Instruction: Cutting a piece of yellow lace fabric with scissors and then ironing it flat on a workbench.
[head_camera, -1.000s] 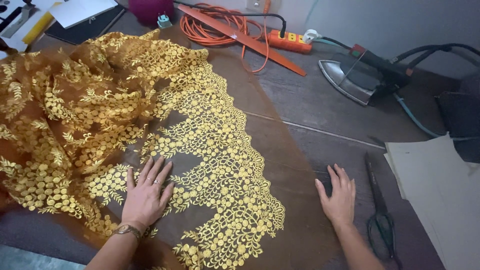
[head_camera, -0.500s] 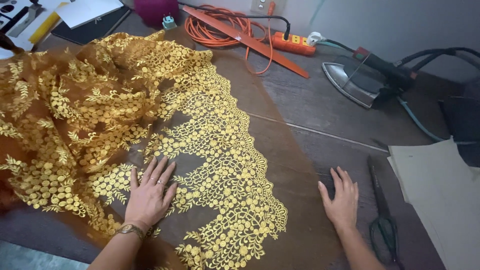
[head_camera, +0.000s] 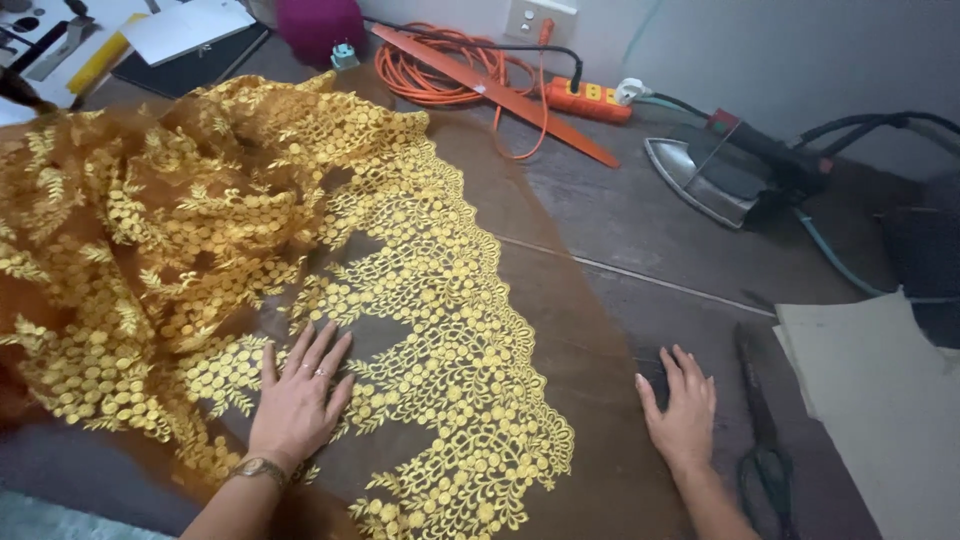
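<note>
The left hand (head_camera: 297, 392) lay flat, fingers spread and gripping nothing, on the gold-embroidered brown lace (head_camera: 300, 270) spread over the worktop (head_camera: 640, 240); the right hand (head_camera: 682, 412) pressed flat and open just past the sheer brown edge of the lace. Smoothing well probably called for even palm pressure outward, without dragging the bunched folds beyond the left hand. Scissors (head_camera: 762, 440) lay just right of the right hand, cream paper sheets (head_camera: 880, 400) further right, and an iron (head_camera: 720, 175) and an orange power strip (head_camera: 588, 98) far ahead. No labels were legible.

The scissors (head_camera: 765, 440) and gold lace fabric (head_camera: 60, 300) run past the frame's edges.
</note>
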